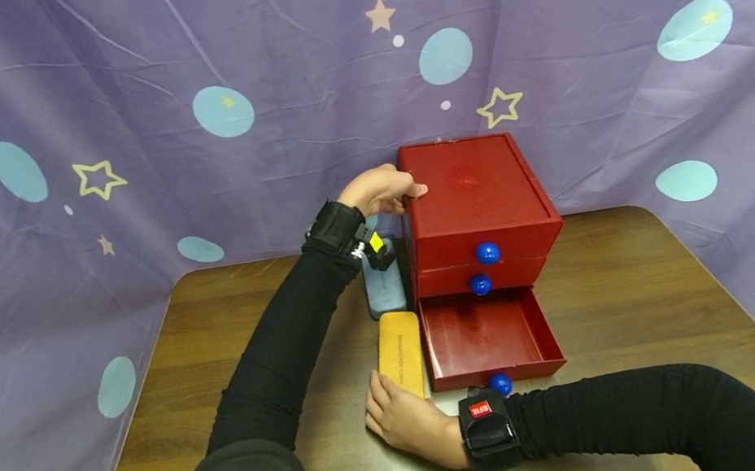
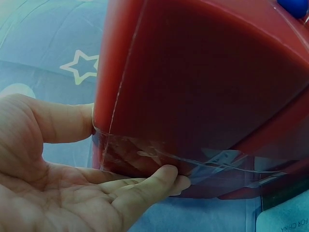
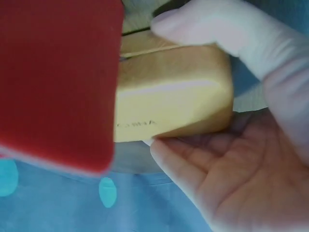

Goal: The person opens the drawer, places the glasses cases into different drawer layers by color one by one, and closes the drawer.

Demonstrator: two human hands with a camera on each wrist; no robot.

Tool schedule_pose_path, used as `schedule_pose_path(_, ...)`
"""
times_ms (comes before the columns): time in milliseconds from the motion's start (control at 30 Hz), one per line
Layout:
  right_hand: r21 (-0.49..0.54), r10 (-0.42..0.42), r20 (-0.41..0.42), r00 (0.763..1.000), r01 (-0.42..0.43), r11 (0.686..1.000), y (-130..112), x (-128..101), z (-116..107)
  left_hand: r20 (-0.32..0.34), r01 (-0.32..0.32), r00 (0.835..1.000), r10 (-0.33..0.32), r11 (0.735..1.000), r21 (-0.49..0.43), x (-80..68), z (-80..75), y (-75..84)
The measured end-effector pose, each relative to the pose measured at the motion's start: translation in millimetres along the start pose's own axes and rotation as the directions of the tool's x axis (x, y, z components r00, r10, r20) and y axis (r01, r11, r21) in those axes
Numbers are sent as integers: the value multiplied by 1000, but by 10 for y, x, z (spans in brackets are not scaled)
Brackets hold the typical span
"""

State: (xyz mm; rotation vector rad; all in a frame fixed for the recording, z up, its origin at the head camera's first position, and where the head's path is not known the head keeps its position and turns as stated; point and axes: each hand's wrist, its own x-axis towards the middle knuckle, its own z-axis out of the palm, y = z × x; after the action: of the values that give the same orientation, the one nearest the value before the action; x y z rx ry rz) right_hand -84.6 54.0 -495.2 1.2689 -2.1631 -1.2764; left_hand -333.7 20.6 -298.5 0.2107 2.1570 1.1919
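Observation:
A red drawer cabinet (image 1: 475, 195) stands at the back of the wooden table. My left hand (image 1: 377, 188) grips its left side near the rear, and in the left wrist view the thumb and fingers (image 2: 145, 191) hold it at a corner partly covered by clear tape. My right hand (image 1: 411, 425) holds the near end of a yellow glasses case (image 1: 399, 347) lying left of the pulled-out bottom drawer (image 1: 478, 335). In the right wrist view the thumb is along one side of the case (image 3: 174, 99), fingers at the other. That drawer has nothing in it.
Behind the yellow case, beside the cabinet, lies a blue glasses case (image 1: 384, 288), partly covered by the left wrist camera. The upper two drawers are closed, each with a blue knob (image 1: 487, 253). A purple curtain (image 1: 289, 52) hangs behind the wooden table (image 1: 624, 295).

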Motion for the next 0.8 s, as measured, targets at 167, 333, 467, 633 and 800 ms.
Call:
schedule_pose_path(167,16,3,-55,998,-2,1000,58,78,-65,-2,-3,1000,3,1000,4,-2,5,1)
schedule_pose_path(333,21,30,-126,992,-28,999,287,127,-134,-8,-4,1000,4,1000,-5,-8,1,1)
schedule_pose_path(467,93,85,-182,980,-69,993,464,120,-142,-3,4,1000,-4,1000,-12,-12,-4,4)
schedule_pose_path(633,131,107,-226,968,-79,988,598,84,-140,1,15,1000,-15,1000,4,-15,-11,1)
schedule_pose_path(800,139,164,-261,951,-132,982,679,36,-158,-2,-3,1000,3,1000,1,-15,-3,-8)
